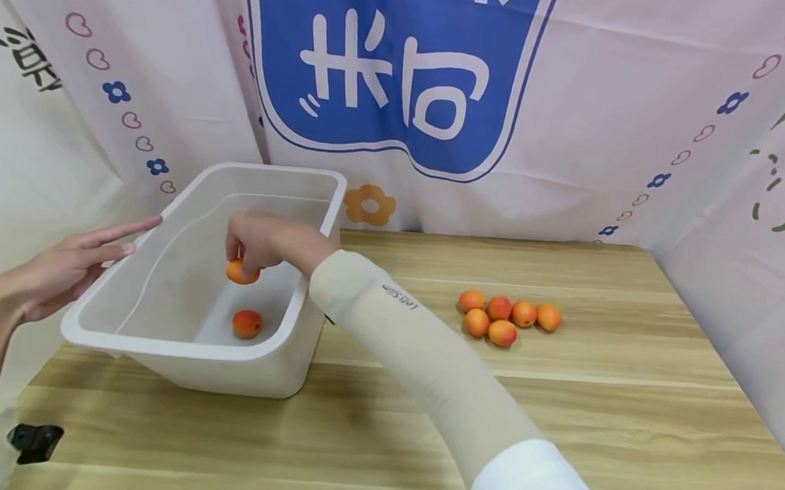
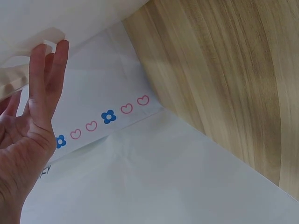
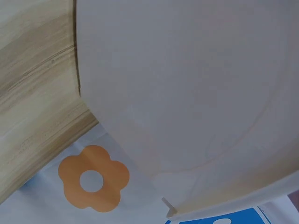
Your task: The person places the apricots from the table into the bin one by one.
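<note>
In the head view my right hand (image 1: pixel 258 238) is inside a white plastic tub (image 1: pixel 314 367) and pinches an orange-red apricot (image 1: pixel 242 272) above the tub's floor. Another apricot (image 1: pixel 247 324) lies on the floor near the front wall. My left hand (image 1: pixel 70 263) touches the tub's left rim with its fingers extended; the left wrist view shows this hand (image 2: pixel 35 116) from below against the tub wall. Several apricots (image 1: pixel 499 308) sit grouped on the wooden table to the right. The right wrist view holds mostly the tub's outer side (image 3: pixel 187 93).
The wooden table (image 1: pixel 557 427) runs beneath the tub and out to the right. A white printed cloth (image 1: pixel 595 137) with a blue sign and an orange flower hangs behind it, and cloth also covers both sides.
</note>
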`<action>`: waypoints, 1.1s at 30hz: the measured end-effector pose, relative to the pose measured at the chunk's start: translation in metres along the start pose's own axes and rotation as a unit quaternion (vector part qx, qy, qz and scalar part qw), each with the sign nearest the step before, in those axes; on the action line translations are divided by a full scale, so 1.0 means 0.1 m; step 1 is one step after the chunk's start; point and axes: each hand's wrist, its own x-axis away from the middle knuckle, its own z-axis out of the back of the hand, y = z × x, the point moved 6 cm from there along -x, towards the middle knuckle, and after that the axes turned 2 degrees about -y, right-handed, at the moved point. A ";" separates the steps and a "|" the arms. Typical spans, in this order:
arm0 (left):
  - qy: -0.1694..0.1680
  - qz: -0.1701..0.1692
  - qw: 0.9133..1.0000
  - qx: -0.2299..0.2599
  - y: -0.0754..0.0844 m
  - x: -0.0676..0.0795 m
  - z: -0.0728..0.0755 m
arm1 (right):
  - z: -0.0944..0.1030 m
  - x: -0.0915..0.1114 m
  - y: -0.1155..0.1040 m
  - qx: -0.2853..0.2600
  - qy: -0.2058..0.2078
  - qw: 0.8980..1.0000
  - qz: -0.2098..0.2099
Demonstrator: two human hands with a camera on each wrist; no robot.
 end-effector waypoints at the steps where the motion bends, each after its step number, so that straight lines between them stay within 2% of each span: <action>1: -0.001 0.001 1.000 0.001 0.00 0.00 0.00 | -0.01 0.00 0.01 -0.002 -0.003 1.000 -0.004; 5: -0.009 -0.008 1.000 0.020 0.00 0.01 -0.01 | -0.01 -0.01 0.05 -0.008 -0.006 1.000 -0.013; 9: -0.014 -0.014 0.999 0.030 0.01 0.01 -0.01 | -0.01 -0.01 0.12 -0.013 -0.007 0.999 -0.040; 15: -0.011 -0.008 1.000 0.027 0.00 0.01 -0.01 | -0.04 -0.02 0.16 0.011 -0.019 0.998 -0.059; 28: -0.014 -0.008 1.000 0.018 0.02 -0.01 -0.03 | -0.04 -0.02 0.13 0.025 -0.025 0.997 -0.070; 33: -0.019 -0.012 0.999 0.025 0.02 0.00 -0.03 | 0.00 0.00 0.13 0.020 -0.019 0.998 -0.054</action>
